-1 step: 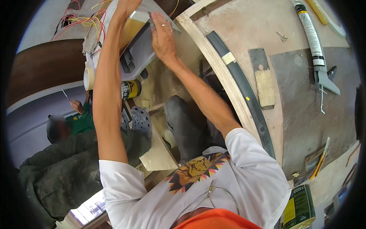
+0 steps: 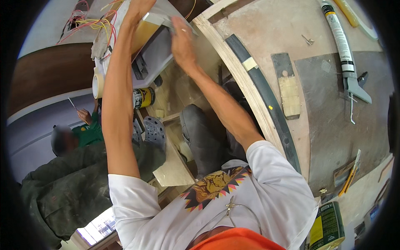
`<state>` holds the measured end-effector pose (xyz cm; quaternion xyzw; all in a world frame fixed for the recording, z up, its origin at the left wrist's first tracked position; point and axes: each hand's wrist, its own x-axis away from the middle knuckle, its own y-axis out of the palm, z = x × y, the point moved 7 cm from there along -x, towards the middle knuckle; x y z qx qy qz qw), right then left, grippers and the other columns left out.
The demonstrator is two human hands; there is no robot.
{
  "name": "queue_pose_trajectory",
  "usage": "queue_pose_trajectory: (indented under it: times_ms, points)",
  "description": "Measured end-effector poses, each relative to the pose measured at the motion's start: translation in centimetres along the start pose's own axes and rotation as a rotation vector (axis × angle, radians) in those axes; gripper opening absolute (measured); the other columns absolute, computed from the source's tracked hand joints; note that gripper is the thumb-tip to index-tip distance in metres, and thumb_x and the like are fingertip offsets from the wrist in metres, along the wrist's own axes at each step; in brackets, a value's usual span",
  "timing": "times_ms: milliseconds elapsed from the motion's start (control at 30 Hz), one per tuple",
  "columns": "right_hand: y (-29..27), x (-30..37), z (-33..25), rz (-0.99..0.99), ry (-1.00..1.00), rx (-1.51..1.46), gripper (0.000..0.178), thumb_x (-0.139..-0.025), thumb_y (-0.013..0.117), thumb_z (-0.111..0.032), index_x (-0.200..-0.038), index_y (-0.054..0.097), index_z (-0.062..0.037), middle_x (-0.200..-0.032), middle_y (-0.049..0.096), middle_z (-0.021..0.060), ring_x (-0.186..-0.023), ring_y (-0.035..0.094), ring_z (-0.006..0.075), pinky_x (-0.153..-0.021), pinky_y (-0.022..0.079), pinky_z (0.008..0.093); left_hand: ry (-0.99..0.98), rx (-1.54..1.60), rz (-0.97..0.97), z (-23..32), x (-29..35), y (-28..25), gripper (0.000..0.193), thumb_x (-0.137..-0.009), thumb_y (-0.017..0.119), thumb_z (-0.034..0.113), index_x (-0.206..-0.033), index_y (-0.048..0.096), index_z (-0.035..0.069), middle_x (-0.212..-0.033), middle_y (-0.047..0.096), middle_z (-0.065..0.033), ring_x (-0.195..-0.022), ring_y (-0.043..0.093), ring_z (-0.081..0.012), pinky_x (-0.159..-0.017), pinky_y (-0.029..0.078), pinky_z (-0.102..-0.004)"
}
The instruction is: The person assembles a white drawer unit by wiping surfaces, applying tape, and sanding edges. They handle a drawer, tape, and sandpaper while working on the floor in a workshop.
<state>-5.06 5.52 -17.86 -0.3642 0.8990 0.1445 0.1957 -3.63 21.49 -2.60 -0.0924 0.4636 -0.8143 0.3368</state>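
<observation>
At the top edge, my left hand [image 2: 141, 7] is at the side of a white-edged box-like panel with a yellowish face [image 2: 143, 36]. Its fingers are cut off by the frame. My right hand [image 2: 183, 43] reaches up beside a flat greyish piece [image 2: 167, 21] at the panel's right corner. Motion smears its fingers, so whether it grips anything does not show. A roll of masking tape [image 2: 98, 84] hangs left of my left forearm.
On the right, a curved wooden frame edge [image 2: 233, 68] borders a worktop with a dark strip [image 2: 266, 102], a sanding block [image 2: 290, 96] and a caulking gun [image 2: 346, 54]. Below left are a paint can [image 2: 143, 98] and a co-worker in a green shirt [image 2: 88, 134]. Loose wires [image 2: 98, 24] hang at the upper left.
My right hand has shifted slightly to the right and is more blurred. My left hand has barely moved.
</observation>
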Motion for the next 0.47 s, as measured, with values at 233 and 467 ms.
queue_pose_trajectory:
  times_ms: [233,467]
  points:
    - [-7.1,1.4,-8.8,-0.014,0.1,-0.091,0.042,-0.101,0.054,-0.007,-0.142,0.056,-0.0026,-0.139,0.06,0.0254,-0.13,0.057,0.0401,-0.114,0.042,0.0458,-0.003,-0.006,0.009,-0.1,1.2,-0.6,0.051,-0.104,0.06,0.03,-0.142,0.057,-0.003,-0.117,0.071,-0.0136,-0.112,0.065,-0.0198,-0.101,0.048,-0.0333]
    - [-17.6,-3.7,-13.9,0.46,-0.202,0.205,0.047,-0.101,0.06,-0.014,-0.144,0.051,0.0025,-0.153,0.051,0.02,-0.143,0.047,0.0345,-0.118,0.035,0.0421,-0.063,-0.115,-0.002,0.1,1.1,-1.1,0.048,-0.102,0.059,0.03,-0.143,0.059,0.006,-0.119,0.073,-0.014,-0.112,0.068,-0.024,-0.098,0.051,-0.0342]
